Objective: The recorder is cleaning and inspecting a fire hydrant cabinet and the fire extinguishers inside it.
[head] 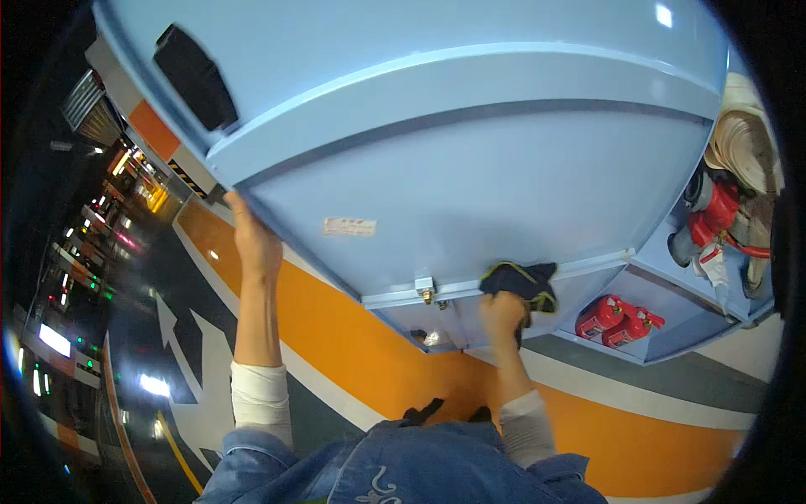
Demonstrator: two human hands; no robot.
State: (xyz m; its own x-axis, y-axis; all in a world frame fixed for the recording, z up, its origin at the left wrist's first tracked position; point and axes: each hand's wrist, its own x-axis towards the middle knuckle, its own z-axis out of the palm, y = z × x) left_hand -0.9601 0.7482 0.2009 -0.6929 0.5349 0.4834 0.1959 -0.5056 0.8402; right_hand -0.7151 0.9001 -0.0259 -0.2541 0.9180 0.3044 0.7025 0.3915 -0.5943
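A light-blue metal cabinet door fills the upper middle, with a framed inner side. My left hand holds its left edge; the thumb shows, while the other fingers are hidden behind the panel. In my right hand is a bunched dark cloth with yellow edging. The cloth touches the door's lower rim, right of a small metal latch. A small printed label is stuck to the panel.
On the right, the cabinet holds two red fire extinguishers, a rolled fire hose and a red hydrant valve. A dark fitting sits on the door's upper left. Below lies an orange-painted floor band; a car-park lane runs left.
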